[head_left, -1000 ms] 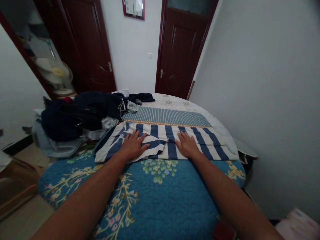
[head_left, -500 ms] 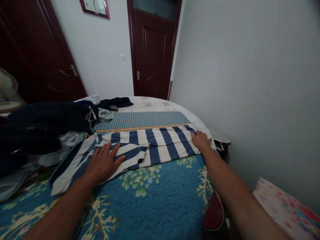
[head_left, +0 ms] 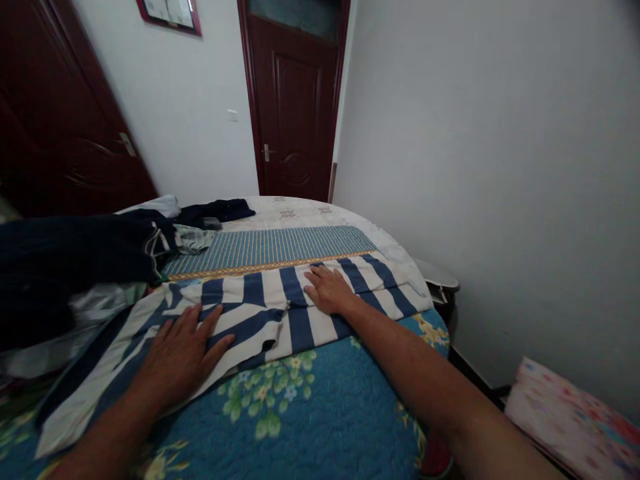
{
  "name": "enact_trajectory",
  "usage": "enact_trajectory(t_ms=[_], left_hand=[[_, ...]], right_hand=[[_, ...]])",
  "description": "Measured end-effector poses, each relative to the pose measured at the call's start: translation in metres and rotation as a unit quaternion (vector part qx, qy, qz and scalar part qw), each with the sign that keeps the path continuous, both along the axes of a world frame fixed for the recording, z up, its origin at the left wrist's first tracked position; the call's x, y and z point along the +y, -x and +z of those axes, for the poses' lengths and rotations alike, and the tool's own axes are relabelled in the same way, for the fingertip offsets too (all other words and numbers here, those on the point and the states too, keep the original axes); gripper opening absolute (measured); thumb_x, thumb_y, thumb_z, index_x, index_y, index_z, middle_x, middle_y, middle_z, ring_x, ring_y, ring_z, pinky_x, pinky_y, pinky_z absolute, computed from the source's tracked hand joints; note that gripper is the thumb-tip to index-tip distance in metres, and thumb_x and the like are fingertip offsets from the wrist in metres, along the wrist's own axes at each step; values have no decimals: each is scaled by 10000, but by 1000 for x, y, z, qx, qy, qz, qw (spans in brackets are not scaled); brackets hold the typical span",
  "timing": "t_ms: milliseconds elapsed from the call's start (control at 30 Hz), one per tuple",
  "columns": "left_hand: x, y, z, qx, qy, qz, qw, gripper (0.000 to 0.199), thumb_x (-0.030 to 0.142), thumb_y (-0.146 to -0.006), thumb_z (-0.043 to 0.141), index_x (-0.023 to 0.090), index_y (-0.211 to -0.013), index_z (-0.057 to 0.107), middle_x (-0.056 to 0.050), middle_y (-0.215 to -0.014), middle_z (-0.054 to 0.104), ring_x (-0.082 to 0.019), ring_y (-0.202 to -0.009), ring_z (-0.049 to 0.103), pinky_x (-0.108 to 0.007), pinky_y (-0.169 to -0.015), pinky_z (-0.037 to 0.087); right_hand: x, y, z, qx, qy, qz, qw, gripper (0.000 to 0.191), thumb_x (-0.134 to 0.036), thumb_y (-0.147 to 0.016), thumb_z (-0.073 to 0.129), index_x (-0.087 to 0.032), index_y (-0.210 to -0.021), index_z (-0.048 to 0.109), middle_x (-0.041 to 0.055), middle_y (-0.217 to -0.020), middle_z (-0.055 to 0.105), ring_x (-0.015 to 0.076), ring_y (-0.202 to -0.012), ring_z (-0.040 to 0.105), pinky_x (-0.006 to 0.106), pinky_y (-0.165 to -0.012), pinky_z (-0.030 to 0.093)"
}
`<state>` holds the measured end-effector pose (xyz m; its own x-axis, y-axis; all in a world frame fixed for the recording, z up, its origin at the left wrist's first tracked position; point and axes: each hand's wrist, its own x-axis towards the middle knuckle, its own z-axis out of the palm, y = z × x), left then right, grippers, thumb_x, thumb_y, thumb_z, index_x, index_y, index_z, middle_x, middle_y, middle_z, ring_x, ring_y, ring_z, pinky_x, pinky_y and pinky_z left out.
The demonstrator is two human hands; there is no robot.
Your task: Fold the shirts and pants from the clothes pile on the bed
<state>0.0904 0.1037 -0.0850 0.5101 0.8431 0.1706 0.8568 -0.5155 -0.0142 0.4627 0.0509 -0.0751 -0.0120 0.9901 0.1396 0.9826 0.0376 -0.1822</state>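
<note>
Quilt (head_left: 340,407) lies under striped cloth (head_left: 300,330), dark doors (head_left: 300,100) beyond.

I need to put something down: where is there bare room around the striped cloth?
The quilt is bare between the forearms, in front of the striped cloth. Beyond it, the blue mat and white cover are free, right of the dark clothes. The left, heaped with those clothes, is crowded; both hands lie on the striped cloth.
</note>
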Motion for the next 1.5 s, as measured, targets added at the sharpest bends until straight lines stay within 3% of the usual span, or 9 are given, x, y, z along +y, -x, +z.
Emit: enact_trajectory(t_ms=[300, 467, 767, 867, 967, 1067, 1200, 1333, 1500], left_hand=[[3, 4, -4, 12, -1, -4, 1000, 835, 704, -981, 366, 193, -1630, 488, -242, -1690, 402, -440, -1580, 346, -625, -1255, 270], [-5, -1, 1, 8, 10, 5, 1000, 812, 687, -990, 391, 206, -1639, 472, -228, -1703, 389, -434, -1590, 327, -611, -1271, 236], [-16, 5, 23, -60, 64, -12, 996, 716, 625, -977, 539, 245, -1584, 537, -154, -1679, 461, -368, -1569, 390, -518, -1278, 291], [-11, 11, 25, -125, 53, -29, 990, 580, 506, -1022, 508, 205, -1507, 609, -152, -1576, 585, -321, -1469, 527, -453, -1235, 383], [-4, 19, 29, -180, 59, -25, 982, 466, 340, -1026, 474, 196, -1421, 677, -127, -1437, 703, -295, -1342, 638, -426, -1168, 462], [3, 28, 34, -229, 66, -11, 971, 412, 242, -988, 485, 215, -1298, 754, -99, -1303, 776, -271, -1214, 707, -386, -1094, 513], [9, 37, 36, -299, 75, -10, 951, 342, 284, -977, 524, 237, -1175, 798, -67, -1147, 822, -238, -1092, 745, -336, -1013, 541], [6, 39, 39, -288, 78, -14, 954, 334, 329, -970, 541, 231, -1154, 802, -67, -1075, 828, -242, -1046, 747, -334, -974, 540], [3, 38, 43, -268, 109, -6, 957, 357, 336, -989, 501, 223, -1162, 792, -57, -909, 818, -236, -958, 750, -323, -901, 541]], right_hand=[[13, -99, 0, -25, 37, -179, 983, 661, -602, -1098, 304, -245, -1645, 404, 125, -1738, 339, 319, -1608, 260, 635, -1286, 175], [7, -149, -1, -35, 37, -285, 957, 632, -572, -1095, 263, -252, -1598, 475, 157, -1695, 401, 348, -1568, 321, 747, -1231, 175], [-14, -168, -11, 1, -36, -481, 876, 682, -534, -1022, 318, -146, -1502, 608, 296, -1524, 531, 513, -1462, 428, 814, -1147, 227], [-25, -145, -5, -51, -152, -384, 909, 617, -429, -1015, 357, -128, -1501, 590, 260, -1582, 491, 435, -1513, 392, 707, -1207, 284], [-32, -87, 9, -41, -211, -181, 960, 582, -348, -1018, 372, -119, -1522, 553, 220, -1569, 529, 323, -1494, 445, 540, -1234, 373], [-42, 1, 22, -7, -197, 22, 980, 547, -366, -1024, 420, -175, -1513, 573, 172, -1548, 568, 304, -1468, 478, 513, -1236, 392], [-61, 113, 31, 9, -121, 246, 962, 528, -438, -1007, 577, -235, -1494, 600, 122, -1578, 553, 311, -1479, 456, 516, -1246, 357], [-67, 175, 29, -35, -72, 303, 950, 358, -348, -998, 626, -214, -1324, 689, 139, -1346, 692, 318, -1285, 581, 503, -1132, 424], [-57, 190, 27, -80, -44, 275, 957, 181, -218, -1026, 542, -185, -1023, 719, 117, -1047, 736, 261, -1021, 648, 389, -942, 466]])
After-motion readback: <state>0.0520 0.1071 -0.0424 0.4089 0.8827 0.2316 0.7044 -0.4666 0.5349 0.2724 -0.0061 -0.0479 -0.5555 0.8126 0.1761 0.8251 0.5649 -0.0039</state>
